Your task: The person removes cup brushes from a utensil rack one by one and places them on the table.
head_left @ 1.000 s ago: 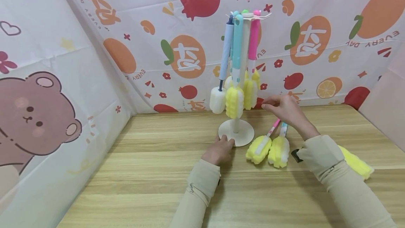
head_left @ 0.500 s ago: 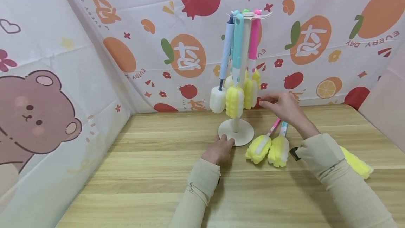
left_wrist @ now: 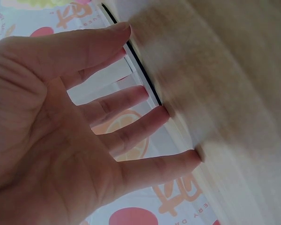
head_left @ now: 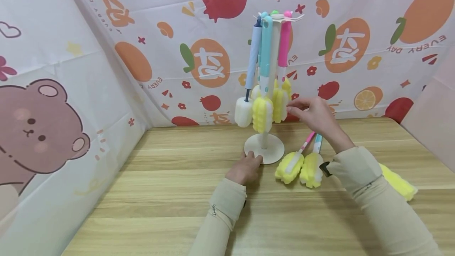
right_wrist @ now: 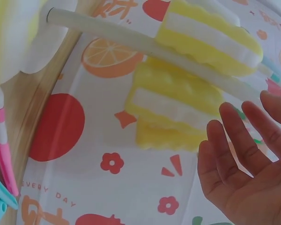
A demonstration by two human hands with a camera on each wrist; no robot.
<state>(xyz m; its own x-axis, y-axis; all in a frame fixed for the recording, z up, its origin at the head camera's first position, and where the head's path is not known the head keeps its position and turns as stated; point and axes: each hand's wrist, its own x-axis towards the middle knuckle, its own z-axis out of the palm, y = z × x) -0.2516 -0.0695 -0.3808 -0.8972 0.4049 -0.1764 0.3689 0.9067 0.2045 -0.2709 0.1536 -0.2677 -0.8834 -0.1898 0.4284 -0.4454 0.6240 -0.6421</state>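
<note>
A white stand with a round base (head_left: 273,151) holds several hanging sponge brushes, among them a teal-handled one (head_left: 266,50), a pink-handled one (head_left: 284,46) and a pale blue one with a white head (head_left: 243,112). My left hand (head_left: 245,169) rests its fingertips on the base's near left edge; in the left wrist view the fingers (left_wrist: 131,133) are spread and nearly straight. My right hand (head_left: 316,115) is beside the yellow-and-white sponge heads (head_left: 281,104) and grips nothing. In the right wrist view that hand (right_wrist: 248,168) has its fingers loosely bent near the sponges (right_wrist: 178,101).
Two brushes with yellow-and-white heads (head_left: 289,168) (head_left: 311,170) lie right of the base. Another yellow sponge (head_left: 398,183) lies farther right, partly behind my right sleeve. A fruit-print cloth (head_left: 170,70) hangs behind the wooden table (head_left: 160,192).
My right hand has moved slightly left and up, closer to the hanging sponge heads. The left hand remains at the base.
</note>
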